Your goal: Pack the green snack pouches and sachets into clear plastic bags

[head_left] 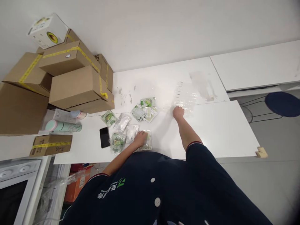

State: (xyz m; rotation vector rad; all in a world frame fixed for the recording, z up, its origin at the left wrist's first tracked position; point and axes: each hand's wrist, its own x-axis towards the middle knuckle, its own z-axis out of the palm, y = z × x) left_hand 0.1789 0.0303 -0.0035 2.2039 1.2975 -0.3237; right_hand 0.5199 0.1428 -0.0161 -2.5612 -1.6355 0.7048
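Near the table's front edge, my left hand has its fingers bent together over the edge of a flat clear packet with a green insert. To its left lie a white packet and a green avocado-print packet. Farther right, my right hand is closed at the near edge of thin, clear plastic bags, which lie flat with a row of dark marks. Its fingertips are partly hidden. Between the hands and farther back lie several green-and-white packets and a green packet.
Cardboard boxes with yellow tape are piled at the left, topped by a white box. A black phone, a mint bottle and a small carton lie on the left. A dark stool stands beyond the table's right end.
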